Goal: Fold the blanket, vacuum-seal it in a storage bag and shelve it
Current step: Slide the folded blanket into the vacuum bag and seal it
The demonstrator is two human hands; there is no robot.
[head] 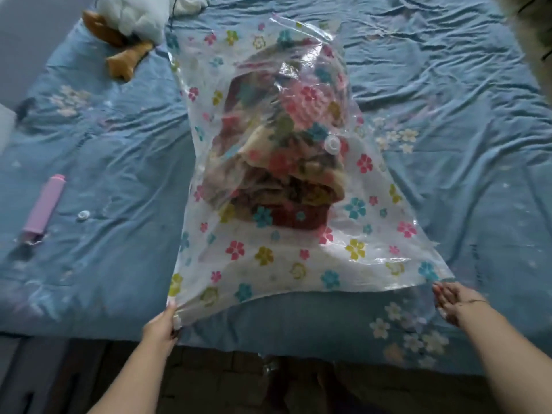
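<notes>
I look down on a bed [448, 100] covered in a rumpled blue sheet. A clear storage bag [268, 264] printed with coloured flowers lies along the middle of it. The folded blanket [277, 162] is inside, bunched in a lumpy heap toward the middle and far end. A round white valve [332, 144] sits on top of the bag.

My left hand [159, 327] pinches the near left corner of the bag between thumb and curled fingers, lifting it off the sheet. My right hand [451, 300] is at the near right corner. It is blurred, so I cannot tell whether its fingers grip the plastic or only touch it.

A pink pump [44, 204] lies at the left, well apart from the bag, with a small round white cap [83, 215] just beside it. A plush toy [128, 22] rests at the far left.

I judge the risks to be these. A loose right grip could let that corner drop and wrinkle the near edge, so a seal there could leak. The uneven heap may compress badly.
</notes>
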